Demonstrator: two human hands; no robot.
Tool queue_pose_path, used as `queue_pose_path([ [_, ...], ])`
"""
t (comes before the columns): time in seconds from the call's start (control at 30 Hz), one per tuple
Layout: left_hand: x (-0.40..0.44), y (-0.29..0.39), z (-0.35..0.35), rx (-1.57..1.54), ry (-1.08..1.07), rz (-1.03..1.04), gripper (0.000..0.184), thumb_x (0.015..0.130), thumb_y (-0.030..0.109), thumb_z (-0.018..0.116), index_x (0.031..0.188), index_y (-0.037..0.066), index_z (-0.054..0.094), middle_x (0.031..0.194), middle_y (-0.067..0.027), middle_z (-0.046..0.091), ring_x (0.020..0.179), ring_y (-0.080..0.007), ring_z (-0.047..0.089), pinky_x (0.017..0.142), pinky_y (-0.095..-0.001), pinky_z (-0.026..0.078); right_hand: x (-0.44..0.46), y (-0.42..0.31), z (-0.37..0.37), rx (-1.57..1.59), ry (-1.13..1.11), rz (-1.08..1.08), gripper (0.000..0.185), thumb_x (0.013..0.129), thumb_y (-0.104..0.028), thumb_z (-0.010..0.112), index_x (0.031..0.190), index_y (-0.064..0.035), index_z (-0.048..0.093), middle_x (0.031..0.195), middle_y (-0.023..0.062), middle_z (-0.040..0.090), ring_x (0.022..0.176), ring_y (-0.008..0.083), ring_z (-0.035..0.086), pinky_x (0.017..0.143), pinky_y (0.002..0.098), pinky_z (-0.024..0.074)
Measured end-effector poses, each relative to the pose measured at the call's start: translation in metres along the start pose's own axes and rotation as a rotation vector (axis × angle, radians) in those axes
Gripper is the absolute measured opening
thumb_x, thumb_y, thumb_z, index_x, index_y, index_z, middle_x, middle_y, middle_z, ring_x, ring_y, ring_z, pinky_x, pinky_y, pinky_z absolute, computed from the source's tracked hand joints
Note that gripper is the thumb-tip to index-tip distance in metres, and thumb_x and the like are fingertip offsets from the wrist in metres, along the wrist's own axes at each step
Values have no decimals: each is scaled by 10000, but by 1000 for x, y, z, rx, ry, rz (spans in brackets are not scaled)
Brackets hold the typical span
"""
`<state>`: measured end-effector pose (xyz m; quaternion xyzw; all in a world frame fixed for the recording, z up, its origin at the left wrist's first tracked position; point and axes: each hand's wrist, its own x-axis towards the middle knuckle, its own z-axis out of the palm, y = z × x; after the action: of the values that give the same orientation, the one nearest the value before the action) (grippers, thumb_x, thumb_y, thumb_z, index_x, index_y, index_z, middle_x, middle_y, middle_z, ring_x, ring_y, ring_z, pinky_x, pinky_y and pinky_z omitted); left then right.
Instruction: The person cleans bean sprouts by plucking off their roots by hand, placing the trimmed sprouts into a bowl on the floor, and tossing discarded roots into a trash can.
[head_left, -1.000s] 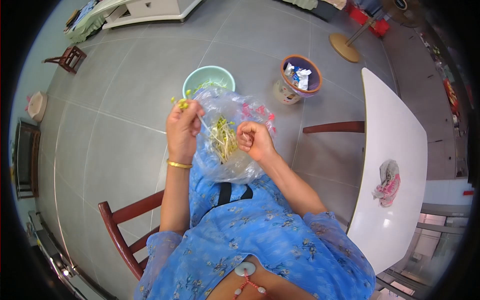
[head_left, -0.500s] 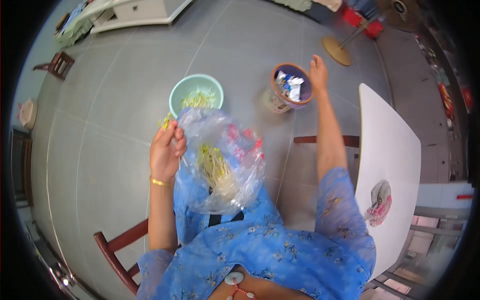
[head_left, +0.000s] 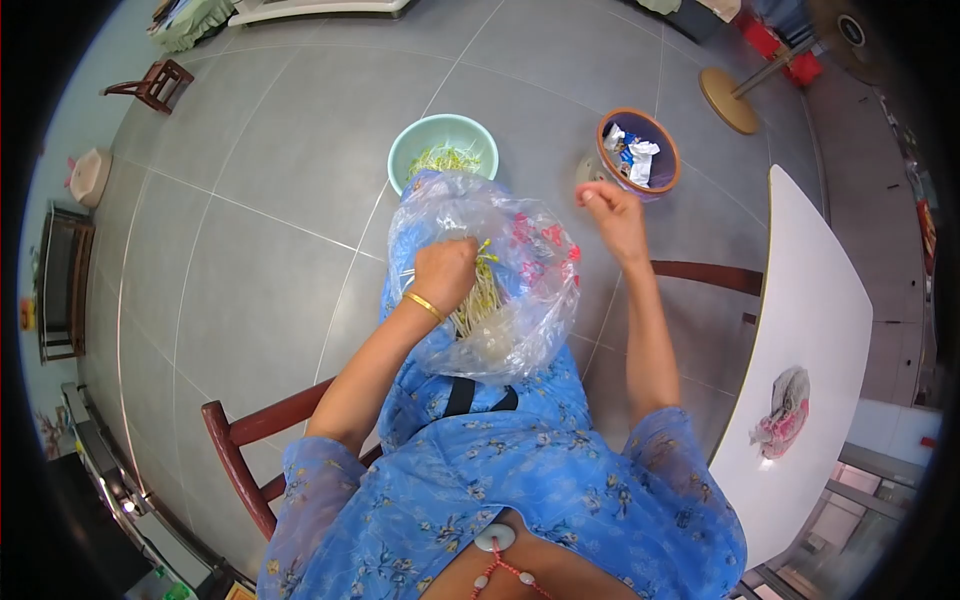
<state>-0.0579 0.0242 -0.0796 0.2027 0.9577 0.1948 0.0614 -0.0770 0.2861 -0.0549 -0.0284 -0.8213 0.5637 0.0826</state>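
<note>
Left hand point(head_left: 445, 273) clenches bean sprouts point(head_left: 482, 300) inside the lap-supported plastic bag point(head_left: 548, 312); right hand point(head_left: 614, 222), beside the bag, has bent fingers, grasp indeterminable; pulling snagged film could tip the bag, spilling sprouts.

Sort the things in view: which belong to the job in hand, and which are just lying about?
Job in hand:
- sprouts, at the left hand
- clear bag around them
- green bowl, holding sprouts
- waste bin, probably

Lying about, seemingly:
- crumpled grey-pink item
- small wooden chair
- fan base
</note>
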Motion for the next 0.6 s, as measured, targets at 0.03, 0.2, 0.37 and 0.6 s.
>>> queue_pose_path([
  [0.03,1,0,4,59,-8,32,86,711,69,528,677,43,602,702,-171,625,698,-342,621,594,-447,478,-9,-6,3,51,-41,13,151,853,-81,551,899,17,656,795,18,638,761,83,580,709,234,462],
  [0.2,-6,-2,-13,-96,54,20,96,732,113,590,764,40,644,719,-186,624,679,-335,614,596,-416,476,-39,-38,0,61,5,45,150,854,-71,548,909,22,652,818,36,650,801,98,600,728,244,470],
  [0.37,-12,1,-77,-935,64,-121,122,791,108,682,816,-11,664,668,-33,626,597,-130,558,560,-271,449,-60,-70,29,306,-104,13,165,872,-81,538,956,17,641,878,44,649,830,118,604,765,254,472],
  [0.6,-10,1,-106,-1211,58,-208,113,808,124,681,821,14,659,665,2,591,468,-20,392,410,-176,291,-70,-86,98,730,-541,318,257,918,-159,503,1059,43,576,858,83,646,793,139,619,727,258,487],
])
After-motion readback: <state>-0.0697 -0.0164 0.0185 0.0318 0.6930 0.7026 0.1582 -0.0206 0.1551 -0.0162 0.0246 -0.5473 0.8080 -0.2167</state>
